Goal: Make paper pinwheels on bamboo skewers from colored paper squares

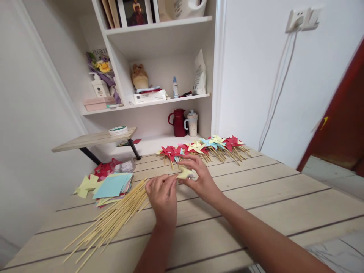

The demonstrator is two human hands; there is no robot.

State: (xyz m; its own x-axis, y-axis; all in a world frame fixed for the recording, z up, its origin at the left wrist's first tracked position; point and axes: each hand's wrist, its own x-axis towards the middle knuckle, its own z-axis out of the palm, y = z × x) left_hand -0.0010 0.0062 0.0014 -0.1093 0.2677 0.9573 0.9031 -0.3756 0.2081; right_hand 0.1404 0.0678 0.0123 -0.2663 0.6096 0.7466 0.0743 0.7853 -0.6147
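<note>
A pale yellow folded paper piece (185, 173), seemingly a pinwheel, is held above the table between both hands. My left hand (163, 193) is closed, its thumb and fingers pinching the paper's left edge. From the right, my right hand (203, 178) curls around the same paper with thumb below and fingers above. Part of the paper is hidden by the fingers. Beside my left hand lies a loose bundle of thin wooden sticks (119, 216). Beyond the hands, finished pinwheels (196, 147) in red, yellow and blue on sticks lie in a row.
Stacked coloured paper squares (112, 185) lie on the left of the wooden table (256, 223), by a yellow pinwheel head (86, 185) and red ones (106, 168). A small raised stand (91, 139) is behind them. A red jug (179, 123) and a cup (192, 124) stand at the back.
</note>
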